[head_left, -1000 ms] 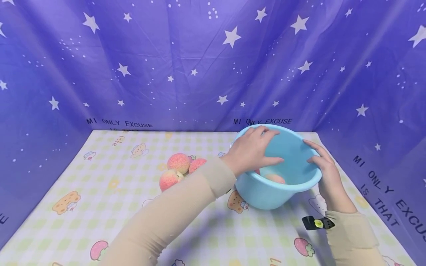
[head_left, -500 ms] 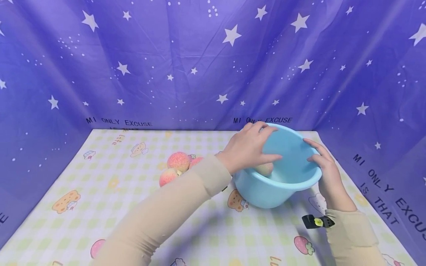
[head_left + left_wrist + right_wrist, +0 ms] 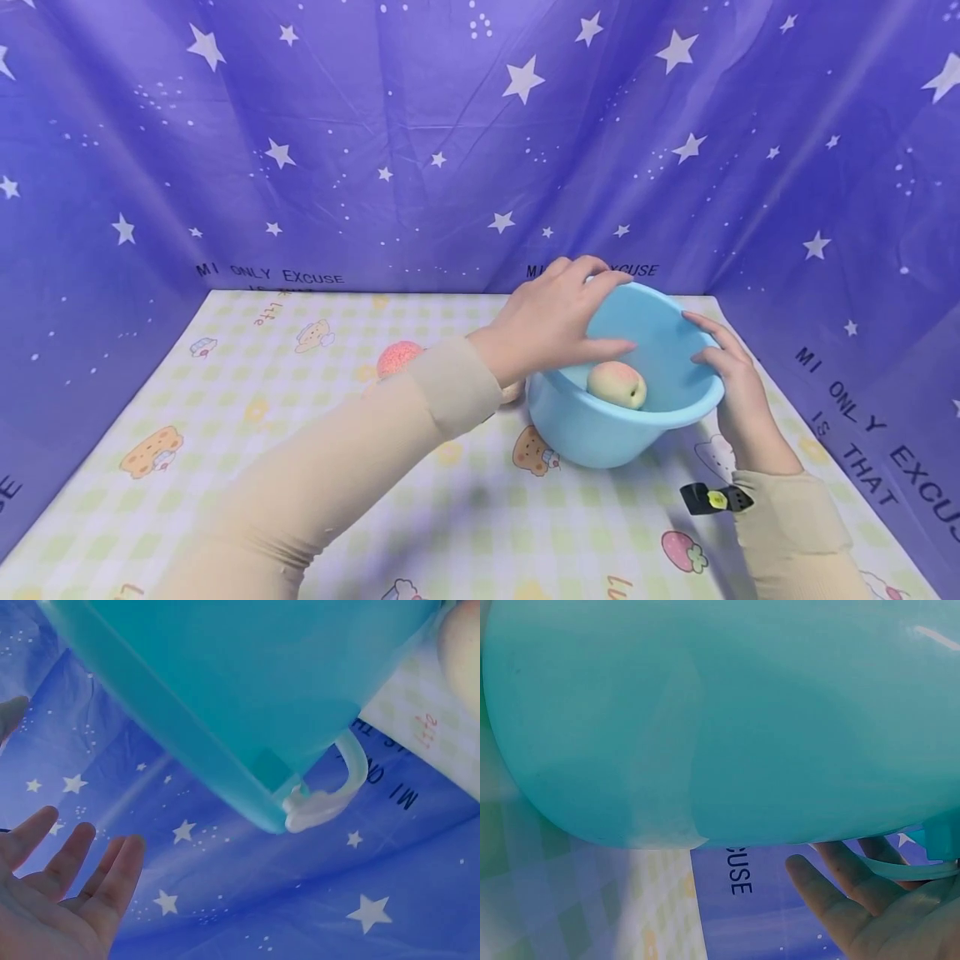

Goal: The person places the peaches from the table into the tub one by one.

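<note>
A light blue bucket (image 3: 600,433) stands on the right half of the table, its mouth leaning towards me. Inside lies a peach (image 3: 617,385), pale with a pink blush. My left hand (image 3: 558,321) hovers over the bucket's left rim with thumb and fingers spread and nothing between them; the left wrist view shows the fingers (image 3: 112,889) apart from the bucket. At the right rim, my right hand (image 3: 738,396) holds the bucket, and in the right wrist view its fingers (image 3: 832,900) lie by the bucket's handle. A red peach (image 3: 400,358) shows behind my left sleeve.
Part of another peach (image 3: 512,392) peeks out under my left wrist. A checked cloth (image 3: 247,467) with printed cartoons covers the table. Purple starry curtains (image 3: 360,150) enclose the back and sides. A dark strap (image 3: 716,498) sits on my right cuff.
My left hand has drawn slightly left and up. A peach has rolled right inside the bucket, into fuller view. My left sleeve now covers more of the peaches on the table. The right hand stays put.
</note>
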Demonstrator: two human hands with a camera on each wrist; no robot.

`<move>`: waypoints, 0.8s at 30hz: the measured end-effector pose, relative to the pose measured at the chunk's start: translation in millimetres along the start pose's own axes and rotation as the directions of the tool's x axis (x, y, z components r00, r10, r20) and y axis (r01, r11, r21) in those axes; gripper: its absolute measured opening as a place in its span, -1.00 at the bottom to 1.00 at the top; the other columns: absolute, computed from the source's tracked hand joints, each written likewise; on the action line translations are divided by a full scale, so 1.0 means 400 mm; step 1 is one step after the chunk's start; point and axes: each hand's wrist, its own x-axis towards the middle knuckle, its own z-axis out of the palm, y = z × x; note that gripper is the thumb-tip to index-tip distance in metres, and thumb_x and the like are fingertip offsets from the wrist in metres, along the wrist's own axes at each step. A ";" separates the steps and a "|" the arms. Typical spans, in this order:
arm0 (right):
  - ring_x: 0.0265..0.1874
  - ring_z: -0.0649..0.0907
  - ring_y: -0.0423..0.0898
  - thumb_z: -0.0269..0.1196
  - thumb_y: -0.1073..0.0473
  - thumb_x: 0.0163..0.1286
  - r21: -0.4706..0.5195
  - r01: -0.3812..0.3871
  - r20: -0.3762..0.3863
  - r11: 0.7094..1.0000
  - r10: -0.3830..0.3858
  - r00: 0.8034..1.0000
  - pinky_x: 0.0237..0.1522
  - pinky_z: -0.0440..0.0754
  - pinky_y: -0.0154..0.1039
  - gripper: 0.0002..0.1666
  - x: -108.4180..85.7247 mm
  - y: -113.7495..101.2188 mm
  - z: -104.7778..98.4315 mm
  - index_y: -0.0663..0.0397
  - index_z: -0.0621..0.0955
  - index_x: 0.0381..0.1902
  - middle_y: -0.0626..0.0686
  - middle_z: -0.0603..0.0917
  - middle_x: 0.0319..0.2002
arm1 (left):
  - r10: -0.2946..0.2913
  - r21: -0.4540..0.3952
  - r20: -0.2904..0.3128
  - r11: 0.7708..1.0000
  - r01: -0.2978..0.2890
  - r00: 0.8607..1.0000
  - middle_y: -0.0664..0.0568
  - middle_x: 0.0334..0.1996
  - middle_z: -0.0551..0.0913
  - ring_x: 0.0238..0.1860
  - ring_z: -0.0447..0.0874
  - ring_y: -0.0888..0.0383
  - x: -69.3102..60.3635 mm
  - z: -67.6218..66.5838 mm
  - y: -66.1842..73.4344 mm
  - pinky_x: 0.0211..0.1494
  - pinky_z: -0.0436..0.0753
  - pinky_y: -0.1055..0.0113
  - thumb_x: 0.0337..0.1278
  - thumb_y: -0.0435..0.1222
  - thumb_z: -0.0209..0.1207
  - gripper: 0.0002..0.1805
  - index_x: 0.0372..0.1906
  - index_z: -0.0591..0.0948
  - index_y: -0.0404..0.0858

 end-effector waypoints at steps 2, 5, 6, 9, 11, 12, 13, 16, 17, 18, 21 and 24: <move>0.25 0.36 -0.07 -0.12 0.32 0.39 -0.010 -0.005 -0.005 1.000 0.005 1.000 -0.13 0.52 -0.57 -0.25 -0.001 0.001 -0.001 -0.32 0.29 0.50 0.01 0.10 0.54 | 0.008 -0.004 0.002 1.000 -0.008 1.000 0.10 0.32 0.43 0.24 0.43 0.12 -0.009 -0.008 -0.001 0.07 0.64 0.25 0.17 0.22 0.20 -0.25 0.42 0.37 0.06; 0.26 0.35 -0.06 -0.12 0.32 0.39 -0.011 -0.009 -0.010 1.000 0.009 1.000 -0.14 0.52 -0.57 -0.25 -0.001 0.002 -0.002 -0.33 0.29 0.49 -0.02 0.10 0.53 | 0.013 0.001 0.003 1.000 -0.013 1.000 0.10 0.32 0.43 0.23 0.42 0.12 -0.025 -0.020 -0.003 0.07 0.64 0.25 0.17 0.23 0.19 -0.25 0.42 0.36 0.07; 0.26 0.35 -0.07 -0.11 0.32 0.39 -0.009 -0.009 -0.010 1.000 0.009 1.000 -0.14 0.52 -0.57 -0.25 -0.001 0.002 -0.002 -0.33 0.30 0.49 -0.02 0.10 0.53 | 0.015 0.002 0.000 1.000 -0.015 1.000 0.10 0.32 0.43 0.23 0.42 0.12 -0.030 -0.023 -0.005 0.06 0.64 0.25 0.18 0.23 0.19 -0.25 0.42 0.36 0.07; 0.25 0.36 -0.10 -0.12 0.31 0.39 -0.018 -0.008 -0.010 1.000 0.008 1.000 -0.13 0.51 -0.57 -0.25 0.000 0.003 -0.002 -0.33 0.29 0.49 -0.01 0.10 0.54 | 0.013 0.005 -0.007 1.000 -0.013 1.000 0.11 0.30 0.44 0.23 0.41 0.12 -0.044 -0.032 -0.012 0.07 0.64 0.24 0.18 0.23 0.19 -0.25 0.42 0.36 0.05; 0.23 0.37 -0.12 -0.12 0.31 0.40 -0.027 -0.009 -0.010 1.000 0.009 1.000 -0.14 0.51 -0.57 -0.25 0.000 0.002 -0.001 -0.33 0.29 0.50 0.00 0.09 0.54 | 0.007 0.009 -0.009 1.000 -0.007 1.000 0.11 0.29 0.44 0.24 0.41 0.12 -0.053 -0.037 -0.019 0.09 0.63 0.23 0.17 0.22 0.20 -0.25 0.42 0.37 0.04; 0.22 0.37 -0.13 -0.12 0.31 0.40 -0.033 -0.010 -0.009 0.999 0.010 1.000 -0.14 0.51 -0.57 -0.25 0.000 0.002 0.000 -0.33 0.28 0.50 0.01 0.09 0.55 | 0.002 0.012 -0.007 1.000 -0.002 1.000 0.11 0.29 0.44 0.25 0.41 0.12 -0.057 -0.039 -0.023 0.10 0.63 0.23 0.17 0.23 0.20 -0.24 0.42 0.37 0.04; 0.22 0.37 -0.13 -0.12 0.30 0.40 -0.036 -0.011 -0.008 0.999 0.011 1.000 -0.14 0.51 -0.57 -0.25 0.000 0.002 0.000 -0.33 0.28 0.50 0.02 0.08 0.55 | -0.004 0.015 -0.002 1.000 0.004 1.000 0.12 0.29 0.44 0.26 0.41 0.12 -0.061 -0.041 -0.027 0.10 0.63 0.23 0.17 0.23 0.20 -0.24 0.42 0.37 0.03; 0.19 0.38 -0.16 -0.12 0.31 0.40 -0.037 -0.014 -0.008 0.999 0.014 1.000 -0.16 0.53 -0.56 -0.25 0.000 0.001 0.001 -0.32 0.28 0.50 0.03 0.08 0.54 | -0.025 0.029 0.009 0.999 0.025 1.000 0.12 0.30 0.45 0.26 0.41 0.13 -0.075 -0.047 -0.041 0.11 0.63 0.23 0.17 0.23 0.20 -0.24 0.42 0.37 0.03; 0.19 0.39 -0.18 -0.12 0.31 0.40 -0.033 -0.013 -0.008 0.999 0.013 1.000 -0.17 0.53 -0.56 -0.25 0.000 0.001 0.001 -0.32 0.28 0.50 0.03 0.09 0.54 | -0.030 0.033 0.010 0.999 0.030 1.000 0.12 0.30 0.45 0.25 0.41 0.12 -0.080 -0.048 -0.046 0.10 0.63 0.23 0.17 0.23 0.20 -0.24 0.42 0.38 0.03; 0.18 0.39 -0.19 -0.12 0.31 0.39 -0.028 -0.012 -0.008 1.000 0.012 1.000 -0.17 0.53 -0.56 -0.25 0.000 0.001 0.000 -0.33 0.29 0.50 0.03 0.09 0.53 | -0.036 0.035 0.010 0.999 0.036 0.999 0.12 0.30 0.45 0.24 0.42 0.12 -0.085 -0.050 -0.050 0.10 0.64 0.23 0.17 0.23 0.20 -0.24 0.42 0.38 0.03; 0.13 0.41 -0.26 -0.12 0.32 0.39 -0.007 -0.005 -0.007 1.000 0.005 1.000 -0.17 0.54 -0.55 -0.26 0.000 0.000 0.000 -0.33 0.31 0.48 0.02 0.12 0.52 | -0.043 0.035 -0.003 0.998 0.043 0.999 0.11 0.27 0.47 0.20 0.44 0.12 -0.102 -0.057 -0.063 0.08 0.64 0.23 0.16 0.21 0.22 -0.26 0.39 0.41 0.02; 0.06 0.43 -0.32 -0.12 0.33 0.39 0.010 0.003 -0.003 1.000 -0.003 1.000 -0.18 0.55 -0.54 -0.26 0.000 0.000 0.000 -0.33 0.32 0.47 0.02 0.13 0.51 | -0.042 0.032 -0.020 0.999 0.042 0.999 0.10 0.25 0.49 0.18 0.45 0.11 -0.118 -0.064 -0.075 0.06 0.64 0.21 0.14 0.20 0.24 -0.27 0.37 0.44 0.01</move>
